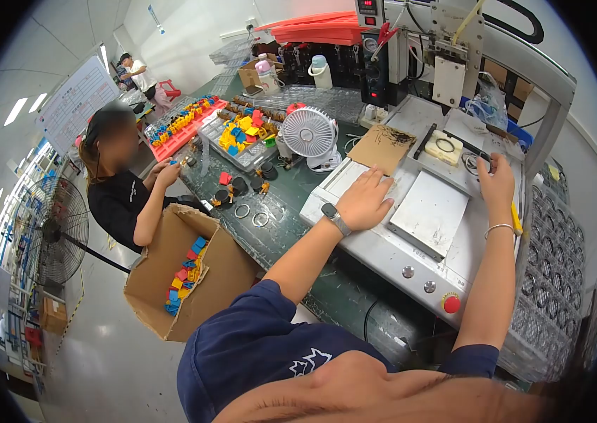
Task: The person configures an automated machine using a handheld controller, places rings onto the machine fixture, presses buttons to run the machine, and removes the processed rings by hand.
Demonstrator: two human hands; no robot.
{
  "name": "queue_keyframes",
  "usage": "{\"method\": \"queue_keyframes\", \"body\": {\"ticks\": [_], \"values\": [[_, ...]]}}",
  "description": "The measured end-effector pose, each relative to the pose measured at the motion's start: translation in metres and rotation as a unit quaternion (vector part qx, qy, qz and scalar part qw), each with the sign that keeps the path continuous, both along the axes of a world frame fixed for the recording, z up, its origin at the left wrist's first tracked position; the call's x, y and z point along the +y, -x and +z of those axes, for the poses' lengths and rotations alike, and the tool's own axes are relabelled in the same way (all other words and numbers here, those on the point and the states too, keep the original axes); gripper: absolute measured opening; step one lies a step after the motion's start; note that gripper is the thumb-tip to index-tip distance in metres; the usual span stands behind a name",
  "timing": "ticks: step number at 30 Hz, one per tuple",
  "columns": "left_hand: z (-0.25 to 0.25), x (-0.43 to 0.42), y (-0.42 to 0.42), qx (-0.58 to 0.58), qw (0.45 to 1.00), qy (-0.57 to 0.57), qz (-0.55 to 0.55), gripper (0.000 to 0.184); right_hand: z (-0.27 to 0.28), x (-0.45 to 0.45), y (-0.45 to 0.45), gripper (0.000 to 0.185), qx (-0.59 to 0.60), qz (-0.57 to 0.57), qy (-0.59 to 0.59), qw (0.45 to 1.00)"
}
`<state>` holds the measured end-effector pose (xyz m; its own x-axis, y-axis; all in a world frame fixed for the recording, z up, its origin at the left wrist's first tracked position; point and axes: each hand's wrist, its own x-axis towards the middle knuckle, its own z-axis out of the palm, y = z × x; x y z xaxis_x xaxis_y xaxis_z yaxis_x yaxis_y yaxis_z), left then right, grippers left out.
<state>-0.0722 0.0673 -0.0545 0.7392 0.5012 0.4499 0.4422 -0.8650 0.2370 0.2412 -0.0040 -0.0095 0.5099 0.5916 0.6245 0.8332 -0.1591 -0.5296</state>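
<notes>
My left hand lies flat with fingers stretched on the light metal bed of a machine, just below a brown cardboard piece with dark smears. My right hand is at the right of the bed, thumb and fingers curled together beside some thin rings. A dark bit shows at its fingertips, too small to name. Left of it, a cream block with a dark ring on top sits on a metal plate. Between my hands is a raised flat metal block.
A red stop button is on the machine's front. A white fan and two loose rings stand left. A co-worker sits beside a cardboard box of colored parts. Trays of rings are at right.
</notes>
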Motion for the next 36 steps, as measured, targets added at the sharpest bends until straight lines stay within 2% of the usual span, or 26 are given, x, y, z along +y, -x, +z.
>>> {"method": "queue_keyframes", "body": {"ticks": [3, 5, 9, 12, 15, 18, 20, 23, 24, 25, 27, 29, 30, 32, 34, 36], "values": [[0.002, -0.002, -0.001, -0.021, 1.000, 0.011, 0.010, 0.047, 0.001, 0.000, 0.002, 0.044, -0.002, 0.007, -0.017, 1.000], [0.002, 0.003, -0.002, -0.074, 0.997, 0.008, -0.005, 0.050, 0.005, -0.001, 0.005, 0.043, -0.012, 0.003, -0.007, 1.000], [0.035, -0.006, -0.023, -0.119, 0.992, 0.051, 0.015, 0.056, 0.010, -0.002, 0.013, 0.043, -0.028, 0.037, -0.041, 0.998], [0.058, 0.003, -0.056, -0.077, 0.997, -0.017, 0.018, 0.058, 0.017, -0.006, 0.028, 0.041, -0.056, 0.074, -0.056, 0.994], [0.070, 0.017, -0.096, -0.038, 0.998, -0.037, 0.019, 0.047, 0.022, -0.007, 0.038, 0.039, -0.085, 0.090, -0.059, 0.991], [0.085, 0.018, -0.119, 0.048, 0.997, 0.012, 0.051, 0.048, 0.020, -0.002, 0.037, 0.036, -0.113, 0.109, -0.054, 0.986], [0.106, 0.009, -0.126, 0.149, 0.985, 0.065, 0.050, 0.049, 0.018, 0.000, 0.036, 0.036, -0.124, 0.105, -0.035, 0.986], [0.106, 0.019, -0.142, 0.148, 0.986, 0.044, 0.058, 0.053, 0.015, 0.006, 0.036, 0.035, -0.139, 0.097, -0.024, 0.985], [0.091, 0.034, -0.154, 0.117, 0.990, 0.023, 0.073, 0.068, 0.014, 0.007, 0.036, 0.035, -0.144, 0.096, -0.018, 0.985], [0.089, 0.038, -0.158, 0.093, 0.992, 0.035, 0.073, 0.074, 0.015, 0.008, 0.038, 0.034, -0.149, 0.091, -0.010, 0.985], [0.100, 0.029, -0.145, 0.044, 0.997, 0.039, 0.052, 0.090, 0.021, 0.008, 0.046, 0.033, -0.124, 0.076, 0.029, 0.989], [0.108, 0.021, -0.116, -0.045, 0.999, 0.020, -0.021, 0.092, 0.018, 0.012, 0.049, 0.034, -0.125, 0.114, 0.028, 0.985], [0.109, 0.013, -0.100, -0.081, 0.997, 0.016, -0.007, 0.094, 0.010, 0.017, 0.048, 0.035, -0.145, 0.152, 0.012, 0.978], [0.120, -0.014, -0.057, -0.128, 0.988, 0.077, 0.042, 0.088, 0.013, 0.015, 0.068, 0.034, -0.173, 0.162, 0.022, 0.971], [0.104, -0.019, -0.025, -0.222, 0.971, 0.091, 0.010, 0.086, 0.020, 0.015, 0.085, 0.029, -0.183, 0.164, 0.084, 0.966], [0.086, -0.022, 0.006, -0.298, 0.953, -0.047, -0.035, 0.085, 0.010, 0.026, 0.081, 0.027, -0.179, 0.156, 0.116, 0.964]]}}
